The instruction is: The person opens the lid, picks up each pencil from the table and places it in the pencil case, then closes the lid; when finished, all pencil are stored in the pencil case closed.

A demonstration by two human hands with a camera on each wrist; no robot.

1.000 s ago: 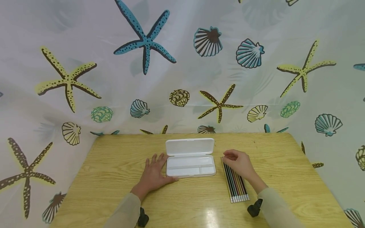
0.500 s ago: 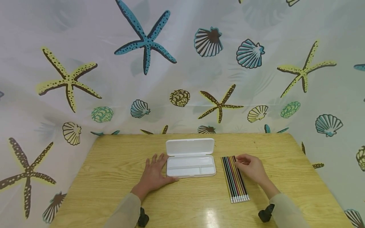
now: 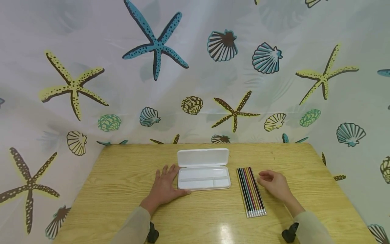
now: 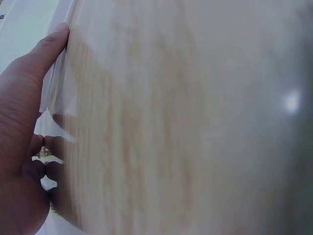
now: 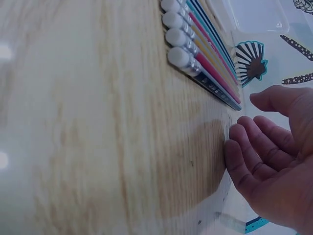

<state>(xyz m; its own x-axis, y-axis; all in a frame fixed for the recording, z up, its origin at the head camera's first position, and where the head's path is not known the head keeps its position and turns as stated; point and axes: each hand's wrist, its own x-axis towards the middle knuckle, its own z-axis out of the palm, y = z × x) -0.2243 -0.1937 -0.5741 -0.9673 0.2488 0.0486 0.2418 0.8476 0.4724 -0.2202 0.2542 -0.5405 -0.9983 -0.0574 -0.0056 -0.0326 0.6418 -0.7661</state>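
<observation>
A white plastic pencil case [image 3: 203, 178] lies open on the wooden table [image 3: 122, 176], its lid [image 3: 203, 157] folded back. My left hand [image 3: 165, 186] rests flat on the table with fingers spread, its thumb [image 4: 46, 49] against the case's left edge. A row of several coloured pencils [image 3: 251, 191] with white eraser ends [image 5: 177, 34] lies to the right of the case. My right hand [image 3: 273, 184] rests on the table just right of the pencils, fingers loosely curled [image 5: 254, 152], holding nothing.
A sheet printed with starfish and shells [image 3: 155, 44] hangs behind and around the table. The table's far edge [image 3: 207, 143] meets the sheet. Bare wood lies at the left and at the far right [image 3: 320, 189].
My right hand has moved off the top of the pencils to the right and down onto the table. The left hand, case and pencils have stayed put.
</observation>
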